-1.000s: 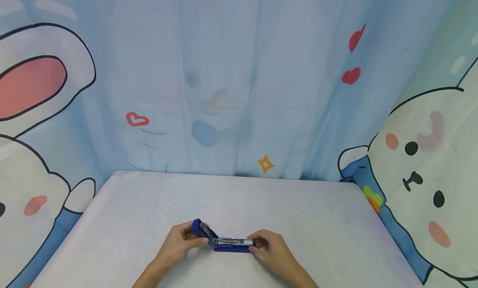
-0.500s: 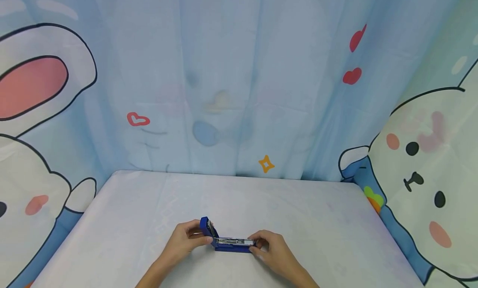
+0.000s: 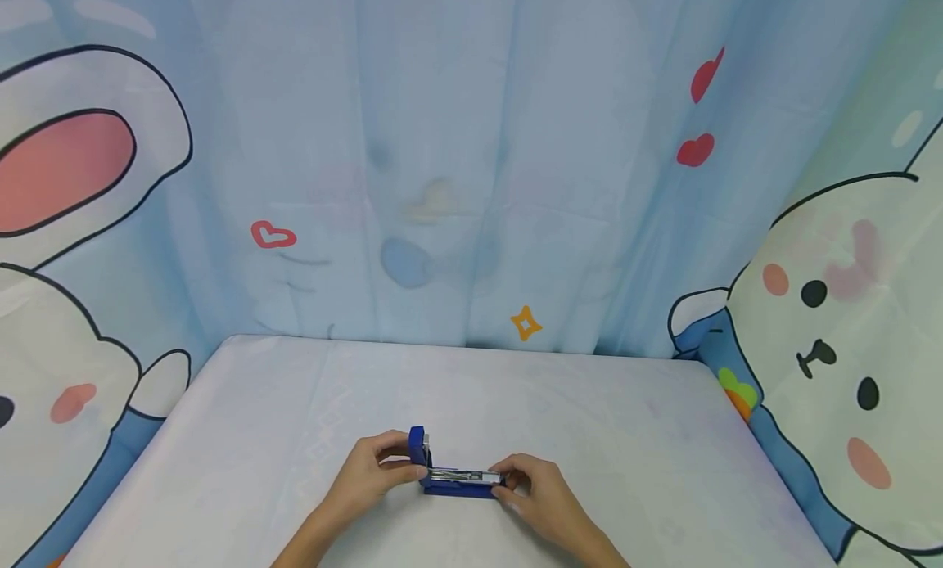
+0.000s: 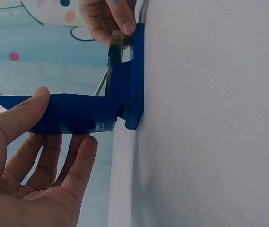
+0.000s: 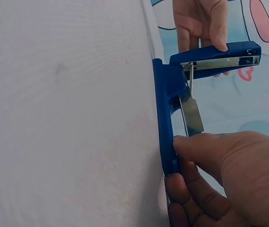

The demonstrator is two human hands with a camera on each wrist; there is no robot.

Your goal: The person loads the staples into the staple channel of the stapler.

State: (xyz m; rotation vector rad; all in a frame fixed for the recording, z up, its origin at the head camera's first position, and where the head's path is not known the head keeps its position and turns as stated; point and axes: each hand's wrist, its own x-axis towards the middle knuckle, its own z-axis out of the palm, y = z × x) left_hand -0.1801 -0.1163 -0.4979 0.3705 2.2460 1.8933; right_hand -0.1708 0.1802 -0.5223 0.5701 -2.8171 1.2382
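A blue stapler [image 3: 458, 492] lies on the white-covered table, its top arm [image 3: 417, 445] swung up to about a right angle from the base. Inside, the metal staple channel [image 5: 191, 116] and a thin rod show. My left hand [image 3: 376, 470] holds the raised arm, thumb on one side and fingers on the other, as the left wrist view shows. At the far end of the base, my right hand [image 3: 541, 494] pinches the base between thumb and fingers.
The white tablecloth [image 3: 626, 437] spreads around the hands. Behind the table hangs a light blue curtain [image 3: 442, 142] with cartoon animals, hearts and a star.
My left hand has moved slightly right and tipped the stapler's top arm from a backward lean to upright. The right hand and the base have stayed put.
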